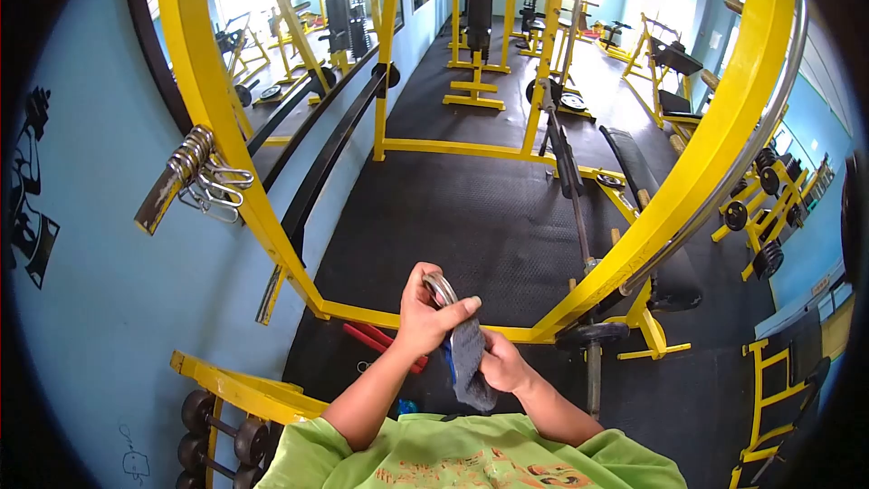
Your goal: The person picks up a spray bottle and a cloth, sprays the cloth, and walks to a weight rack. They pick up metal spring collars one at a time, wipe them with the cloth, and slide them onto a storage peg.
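In front of my chest, my left hand (421, 315) is closed around a shiny metal spring collar (440, 286), whose coiled rings show above the fingers. The left thumb lies across the top of a dark grey cloth (469, 367) with a blue edge. My right hand (507, 364) grips that cloth from the right, its fingertips partly hidden behind it. More spring collars (195, 158) hang on a yellow peg (158, 199) of the rack, up and to the left of my hands.
A yellow rack frame (453, 149) surrounds the black floor ahead. A barbell (579, 217) stands at the right beside a padded bench (674, 281). Dumbbells (197, 412) sit on a rack at lower left. A red object (371, 337) lies on the floor near the lower crossbar.
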### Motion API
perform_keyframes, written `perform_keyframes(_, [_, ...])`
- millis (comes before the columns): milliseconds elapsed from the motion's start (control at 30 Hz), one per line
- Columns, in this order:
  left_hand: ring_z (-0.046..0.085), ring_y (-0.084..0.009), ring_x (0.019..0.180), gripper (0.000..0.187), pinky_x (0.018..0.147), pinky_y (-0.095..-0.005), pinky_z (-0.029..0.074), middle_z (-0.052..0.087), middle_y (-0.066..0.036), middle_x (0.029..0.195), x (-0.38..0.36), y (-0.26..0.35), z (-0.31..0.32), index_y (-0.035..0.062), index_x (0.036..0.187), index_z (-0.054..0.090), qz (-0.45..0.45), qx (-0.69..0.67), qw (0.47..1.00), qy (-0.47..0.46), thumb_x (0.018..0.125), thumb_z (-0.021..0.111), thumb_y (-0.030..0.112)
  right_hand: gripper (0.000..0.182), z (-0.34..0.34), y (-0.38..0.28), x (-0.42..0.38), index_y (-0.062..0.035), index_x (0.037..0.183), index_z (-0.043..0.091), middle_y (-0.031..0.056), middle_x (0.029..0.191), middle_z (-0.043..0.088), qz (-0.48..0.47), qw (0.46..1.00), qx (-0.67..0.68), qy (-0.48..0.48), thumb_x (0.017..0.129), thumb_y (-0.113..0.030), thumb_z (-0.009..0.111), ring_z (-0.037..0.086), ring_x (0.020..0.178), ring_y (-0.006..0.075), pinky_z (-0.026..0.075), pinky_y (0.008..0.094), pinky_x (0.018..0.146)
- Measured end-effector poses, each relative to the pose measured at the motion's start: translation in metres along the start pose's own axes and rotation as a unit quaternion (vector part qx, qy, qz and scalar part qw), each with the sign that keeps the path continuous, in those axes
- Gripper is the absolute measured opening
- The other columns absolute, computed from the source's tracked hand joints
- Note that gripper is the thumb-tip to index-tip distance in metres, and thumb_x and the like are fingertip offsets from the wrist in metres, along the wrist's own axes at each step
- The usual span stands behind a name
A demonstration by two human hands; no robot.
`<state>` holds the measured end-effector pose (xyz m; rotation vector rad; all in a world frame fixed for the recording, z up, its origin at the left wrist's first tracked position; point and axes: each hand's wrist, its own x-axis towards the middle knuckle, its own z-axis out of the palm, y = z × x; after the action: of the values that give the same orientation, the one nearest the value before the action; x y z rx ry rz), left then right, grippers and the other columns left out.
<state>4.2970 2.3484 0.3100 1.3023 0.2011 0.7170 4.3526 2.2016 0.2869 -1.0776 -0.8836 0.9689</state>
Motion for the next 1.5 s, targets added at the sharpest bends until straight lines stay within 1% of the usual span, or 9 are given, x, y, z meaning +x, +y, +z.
perform_keyframes(233, [0.043,-0.0034,0.07,0.051,0.06,-0.0204,0.039,0.042,0.005,0.076,-0.018,0.003,0.0,0.0103,0.097,0.042,-0.055,0.034,0.998,-0.029,0.067,0.083,0.01,0.019,-0.01,0.005,0.016,0.0015,0.093,0.056,0.0001,0.08,0.058,-0.007,0.996,-0.085,0.021,0.081,-0.008,0.045,0.053,0.075,0.0065,0.046,0.0264,0.069])
perform_keyframes(400, [0.05,-0.0105,0.072,0.052,0.067,-0.0262,0.044,0.051,-0.003,0.08,-0.014,0.016,-0.011,0.0043,0.106,0.042,0.003,0.356,0.931,-0.078,0.076,0.076,0.03,0.027,-0.001,0.031,0.024,0.0038,0.1,0.053,0.0204,0.094,0.054,-0.212,0.866,-0.422,0.164,0.077,-0.008,0.057,0.054,0.086,0.0388,0.047,0.041,0.074])
perform_keyframes(633, [0.047,-0.012,0.083,0.038,0.076,-0.0279,0.042,0.049,-0.009,0.084,-0.036,0.012,-0.001,0.0032,0.102,0.042,-0.09,0.284,0.943,-0.15,0.098,0.036,0.04,0.023,0.0,-0.001,0.026,0.0037,0.098,0.056,0.0225,0.091,0.056,-0.246,0.857,-0.398,0.216,0.075,0.001,0.055,0.057,0.085,0.0402,0.047,0.042,0.074])
perform_keyframes(800, [0.051,-0.0217,0.075,0.04,0.07,-0.0359,0.043,0.049,-0.015,0.08,-0.027,-0.002,-0.005,-0.0009,0.091,0.043,-0.076,0.294,0.949,-0.081,0.097,0.041,0.039,0.029,0.009,0.01,0.022,0.0019,0.105,0.051,0.0215,0.088,0.059,-0.271,0.819,-0.43,0.266,0.077,-0.001,0.053,0.058,0.081,0.0433,0.048,0.0463,0.07])
perform_keyframes(1033, [0.054,-0.0425,0.099,0.042,0.083,-0.0412,0.043,0.051,-0.03,0.1,-0.022,0.021,0.003,-0.0064,0.104,0.038,-0.072,0.427,0.877,-0.206,0.092,0.052,0.031,0.03,-0.013,-0.002,0.024,0.0009,0.104,0.052,0.024,0.087,0.06,-0.178,0.778,-0.565,0.21,0.08,-0.016,0.058,0.06,0.081,0.0413,0.05,0.0437,0.068])
perform_keyframes(1267, [0.051,-0.0264,0.11,0.08,0.091,-0.0398,0.044,0.04,-0.019,0.129,-0.01,0.04,-0.066,0.0079,0.144,0.017,-0.17,-0.03,0.971,-0.164,0.085,0.06,0.041,0.012,-0.016,0.04,0.036,-0.002,0.099,0.051,0.0059,0.087,0.06,-0.148,0.904,-0.001,0.4,0.09,0.003,0.045,0.06,0.074,0.0144,0.052,0.0297,0.069])
perform_keyframes(1333, [0.049,-0.0244,0.112,0.083,0.092,-0.0379,0.042,0.036,-0.018,0.133,-0.04,0.016,-0.059,0.0069,0.144,0.017,-0.192,0.077,0.936,-0.285,0.083,0.068,0.031,0.013,-0.011,0.051,0.038,-0.0022,0.099,0.05,0.0063,0.088,0.059,-0.172,0.887,-0.016,0.428,0.09,0.003,0.043,0.06,0.073,0.0151,0.052,0.0292,0.07])
perform_keyframes(1433, [0.049,-0.0161,0.112,0.068,0.096,-0.032,0.039,0.041,-0.012,0.135,-0.077,0.001,-0.025,0.0015,0.14,0.03,-0.15,0.04,0.977,-0.149,0.084,0.068,0.013,0.01,-0.002,0.046,0.038,-0.0018,0.097,0.05,0.0073,0.088,0.058,-0.172,0.881,0.036,0.439,0.088,0.003,0.046,0.06,0.073,0.0163,0.051,0.0305,0.072])
perform_keyframes(1500, [0.053,-0.013,0.104,0.057,0.092,-0.0292,0.042,0.055,-0.01,0.121,-0.073,-0.003,-0.031,-0.0037,0.133,0.041,-0.212,0.153,0.959,-0.107,0.085,0.066,0.014,0.012,-0.012,0.06,0.038,-0.0014,0.097,0.051,0.0107,0.088,0.06,-0.18,0.846,-0.271,0.422,0.085,0.0,0.052,0.062,0.074,0.0203,0.051,0.0328,0.072])
